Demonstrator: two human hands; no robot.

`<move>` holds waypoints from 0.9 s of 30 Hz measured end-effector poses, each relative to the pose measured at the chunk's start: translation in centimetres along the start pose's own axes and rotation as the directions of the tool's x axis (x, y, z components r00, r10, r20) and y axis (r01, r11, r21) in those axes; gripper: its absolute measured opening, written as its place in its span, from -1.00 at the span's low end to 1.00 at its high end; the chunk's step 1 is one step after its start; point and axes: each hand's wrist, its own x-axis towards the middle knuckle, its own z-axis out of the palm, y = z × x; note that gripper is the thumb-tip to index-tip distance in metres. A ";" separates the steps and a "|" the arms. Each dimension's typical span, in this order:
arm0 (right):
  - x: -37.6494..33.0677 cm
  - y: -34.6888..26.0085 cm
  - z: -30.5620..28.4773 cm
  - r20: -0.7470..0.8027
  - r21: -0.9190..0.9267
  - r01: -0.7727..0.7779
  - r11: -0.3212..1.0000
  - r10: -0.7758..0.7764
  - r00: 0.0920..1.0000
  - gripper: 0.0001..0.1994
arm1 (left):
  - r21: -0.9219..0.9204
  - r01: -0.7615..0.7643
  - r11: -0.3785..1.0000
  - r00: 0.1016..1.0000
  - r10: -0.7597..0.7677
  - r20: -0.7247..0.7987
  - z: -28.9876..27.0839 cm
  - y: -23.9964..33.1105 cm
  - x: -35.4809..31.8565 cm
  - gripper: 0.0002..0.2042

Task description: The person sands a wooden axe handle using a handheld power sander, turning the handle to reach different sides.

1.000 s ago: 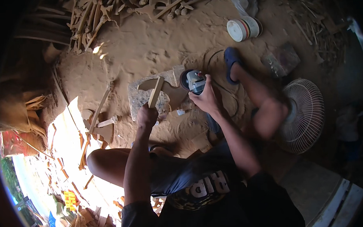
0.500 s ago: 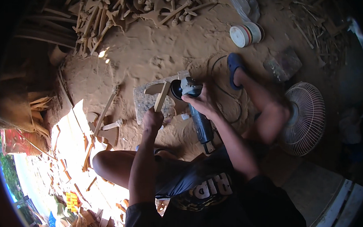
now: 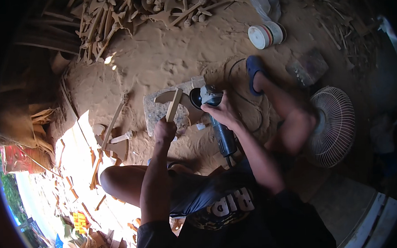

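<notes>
My left hand (image 3: 165, 130) is closed around the lower end of the pale handle of a wooden axe (image 3: 174, 106). Its curved, darker head crosses the handle near the top and lies over a rough stone slab (image 3: 151, 119). In my right hand (image 3: 222, 111) is an angle grinder (image 3: 223, 134), gripped near its grey gear head, with the body slanting down towards my lap. The grinder's dark round disc (image 3: 196, 97) faces the right end of the axe head, very close to it; whether they touch I cannot tell.
Several axe-shaped wooden pieces (image 3: 117, 144) lie on the sandy ground at left. A wood pile (image 3: 108, 25) stands at the far side. A white tub (image 3: 265, 35), a stained block (image 3: 307, 68) and a round fan (image 3: 335, 126) are at right. The grinder's cord (image 3: 230, 70) loops beside my foot.
The grinder and my right hand have shifted slightly right, widening the space between disc and axe handle. My left hand keeps its grip. The whole view has drifted a little.
</notes>
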 end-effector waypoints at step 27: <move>1.5 3.3 -3.0 -0.191 -0.413 0.158 0.897 -0.255 0.948 -0.01 | -0.008 0.009 1.000 0.999 -0.009 0.037 1.5 -0.4 1.3 -0.67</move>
